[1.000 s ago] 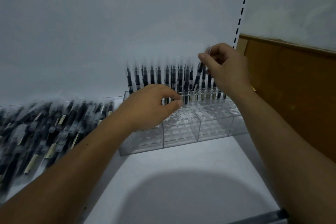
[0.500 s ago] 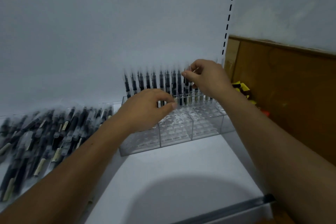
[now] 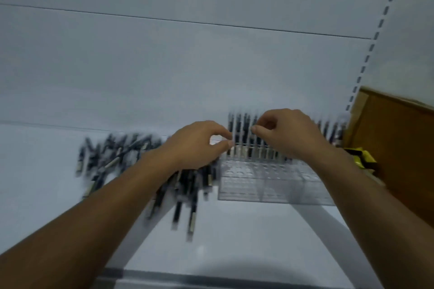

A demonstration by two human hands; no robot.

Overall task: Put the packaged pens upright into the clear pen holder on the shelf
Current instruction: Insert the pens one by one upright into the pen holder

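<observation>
Clear plastic, the pen holder sits on the white shelf just below both hands, with a row of upright pens along its far side. The right hand pinches the top of one packaged pen in that row between thumb and forefinger. The left hand curls thumb and forefinger together at the row's left end; blur hides whether they grip anything. Loose pens lie heaped under and left of its wrist. A wooden panel stands right of the right hand.
</observation>
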